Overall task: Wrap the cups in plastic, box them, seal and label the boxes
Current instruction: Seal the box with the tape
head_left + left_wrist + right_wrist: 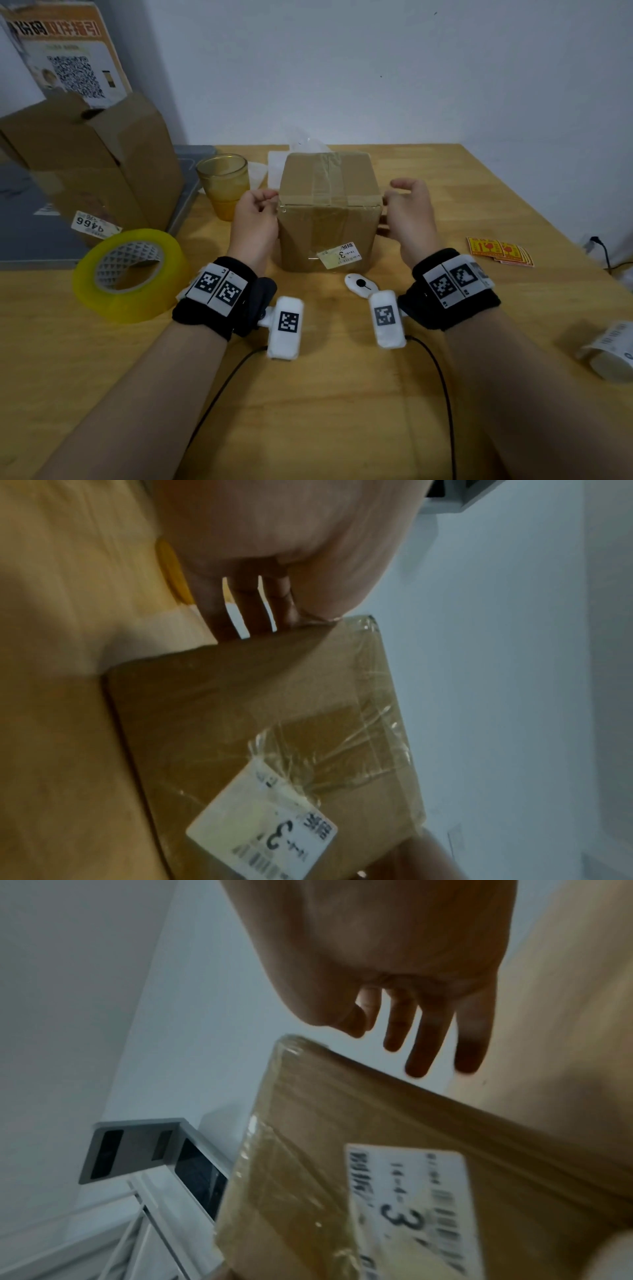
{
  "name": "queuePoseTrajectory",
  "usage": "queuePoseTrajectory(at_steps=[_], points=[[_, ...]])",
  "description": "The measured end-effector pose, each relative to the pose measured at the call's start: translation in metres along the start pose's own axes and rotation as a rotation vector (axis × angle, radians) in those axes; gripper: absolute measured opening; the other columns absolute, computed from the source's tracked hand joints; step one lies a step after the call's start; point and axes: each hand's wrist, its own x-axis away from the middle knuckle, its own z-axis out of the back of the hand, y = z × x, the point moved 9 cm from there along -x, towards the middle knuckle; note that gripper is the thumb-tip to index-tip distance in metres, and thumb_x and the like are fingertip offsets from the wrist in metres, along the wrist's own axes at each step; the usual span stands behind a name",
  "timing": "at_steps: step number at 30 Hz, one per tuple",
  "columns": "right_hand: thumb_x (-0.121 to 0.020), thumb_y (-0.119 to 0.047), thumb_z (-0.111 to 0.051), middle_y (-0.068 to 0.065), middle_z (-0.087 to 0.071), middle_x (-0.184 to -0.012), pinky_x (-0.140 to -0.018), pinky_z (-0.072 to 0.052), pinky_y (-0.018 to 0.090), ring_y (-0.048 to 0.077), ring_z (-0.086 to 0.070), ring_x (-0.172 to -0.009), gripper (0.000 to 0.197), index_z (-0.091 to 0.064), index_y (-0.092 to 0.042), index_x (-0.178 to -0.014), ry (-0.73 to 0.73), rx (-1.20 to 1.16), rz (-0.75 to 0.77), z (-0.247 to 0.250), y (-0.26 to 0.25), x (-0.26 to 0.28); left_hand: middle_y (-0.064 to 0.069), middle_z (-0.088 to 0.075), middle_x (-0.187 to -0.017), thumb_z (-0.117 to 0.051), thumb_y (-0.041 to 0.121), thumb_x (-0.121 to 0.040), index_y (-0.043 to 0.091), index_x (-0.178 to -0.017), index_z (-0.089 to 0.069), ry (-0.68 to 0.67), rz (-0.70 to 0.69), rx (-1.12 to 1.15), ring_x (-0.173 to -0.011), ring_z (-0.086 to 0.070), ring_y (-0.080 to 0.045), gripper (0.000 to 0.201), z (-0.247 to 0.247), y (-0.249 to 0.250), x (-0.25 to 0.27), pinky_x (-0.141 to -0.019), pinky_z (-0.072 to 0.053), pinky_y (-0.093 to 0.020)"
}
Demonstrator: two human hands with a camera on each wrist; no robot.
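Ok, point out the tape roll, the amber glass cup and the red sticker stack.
tape roll (161, 274): head view, yellow outer band.
amber glass cup (224, 185): head view, side wall.
red sticker stack (493, 247): head view, top sticker.
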Motion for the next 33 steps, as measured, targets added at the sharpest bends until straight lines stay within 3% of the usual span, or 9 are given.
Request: queuePoseTrajectory(at_steps=[3, 6, 10, 12, 15, 17, 21, 24, 33], points=[[-0.103, -0.028, -0.050, -0.005, -0.067, -0.107, -0.091, -0.054, 0.043, 0.016, -0.067, -0.098, 0.011, -0.058, -0.032, -0.109, 0.051, 0.043, 0.169, 0.008, -0.037, 0.009, -0.002, -0.072, -0.108, -0.047, 0.026, -0.109, 0.022, -0.109, -0.063, -0.046, 0.016, -0.027, -0.094, -0.068, -0.017, 0.017, 0.002, 0.008, 0.004, -0.075, -0.057, -0.030], [-0.099, -0.038, -0.059, -0.015, -0.070, -0.104, -0.089, -0.048, 0.029, 0.000, -0.062, -0.098, 0.015, -0.072, -0.030, -0.096, -0.110, 0.149, 0.325, -0.012, -0.064, 0.025, 0.003, -0.073, -0.100, -0.046, 0.039, -0.109, 0.022, -0.104, -0.068, -0.134, 0.072, -0.040, -0.093, -0.069, -0.015, 0.029, 0.004, 0.016, 0.008, -0.077, -0.060, -0.034], [-0.078, -0.068, -0.067, -0.018, -0.059, -0.116, -0.108, -0.044, 0.046, 0.022, -0.053, -0.125, 0.023, -0.072, -0.046, -0.082, -0.252, 0.382, 0.382, -0.042, -0.055, 0.036, 0.003, -0.078, -0.094, -0.052, 0.051, -0.102, 0.015, -0.104, -0.071, -0.330, 0.106, -0.030, -0.090, -0.075, -0.017, 0.041, 0.010, 0.020, 0.006, -0.080, -0.063, -0.041], [-0.073, -0.069, -0.070, -0.013, -0.052, -0.122, -0.110, -0.043, 0.048, 0.026, -0.047, -0.129, 0.024, -0.071, -0.048, -0.084, -0.254, 0.416, 0.371, -0.045, -0.050, 0.035, -0.003, -0.075, -0.111, -0.065, 0.037, -0.095, 0.013, -0.106, -0.069, -0.458, 0.048, -0.071, -0.104, -0.073, -0.021, 0.027, 0.009, 0.021, 0.009, -0.088, -0.062, -0.044], [-0.067, -0.073, -0.070, -0.013, -0.051, -0.122, -0.110, -0.044, 0.048, 0.026, -0.047, -0.129, 0.030, -0.071, -0.051, -0.087, -0.258, 0.408, 0.359, -0.046, -0.048, 0.033, -0.001, -0.071, -0.117, -0.081, 0.010, -0.077, 0.013, -0.100, -0.067, -0.544, -0.002, -0.104, -0.100, -0.073, -0.015, 0.027, 0.013, 0.017, 0.009, -0.084, -0.062, -0.032], [-0.061, -0.077, -0.067, -0.013, -0.051, -0.124, -0.110, -0.044, 0.049, 0.026, -0.047, -0.130, 0.035, -0.071, -0.054, -0.087, -0.258, 0.402, 0.357, -0.045, -0.048, 0.031, -0.002, -0.073, -0.115, -0.080, 0.002, -0.079, 0.009, -0.098, -0.070, -0.538, -0.011, -0.125, -0.101, -0.073, -0.015, 0.022, 0.016, 0.013, 0.006, -0.083, -0.062, -0.029], [-0.060, -0.078, -0.070, -0.013, -0.052, -0.125, -0.109, -0.044, 0.051, 0.026, -0.047, -0.131, 0.034, -0.071, -0.056, -0.086, -0.264, 0.388, 0.356, -0.044, -0.047, 0.030, -0.008, -0.078, -0.105, -0.073, 0.011, -0.083, 0.005, -0.095, -0.074, -0.488, 0.031, -0.037, -0.100, -0.074, -0.026, 0.013, 0.023, 0.005, 0.000, -0.092, -0.060, -0.041], [-0.061, -0.077, -0.071, -0.015, -0.054, -0.120, -0.109, -0.044, 0.050, 0.025, -0.047, -0.130, 0.034, -0.072, -0.051, -0.083, -0.261, 0.376, 0.367, -0.042, -0.046, 0.028, -0.009, -0.077, -0.113, -0.064, 0.006, -0.096, 0.007, -0.101, -0.075, -0.488, 0.007, -0.064, -0.100, -0.075, -0.024, 0.012, 0.021, 0.006, 0.002, -0.087, -0.062, -0.042], [-0.060, -0.080, -0.071, -0.018, -0.055, -0.117, -0.106, -0.046, 0.048, 0.023, -0.049, -0.127, 0.037, -0.073, -0.050, -0.083, -0.251, 0.373, 0.402, -0.041, -0.046, 0.025, -0.008, -0.076, -0.107, -0.065, 0.016, -0.099, 0.014, -0.106, -0.075, -0.372, 0.008, -0.054, -0.096, -0.072, -0.023, 0.012, 0.019, -0.002, -0.001, -0.089, -0.060, -0.041]])
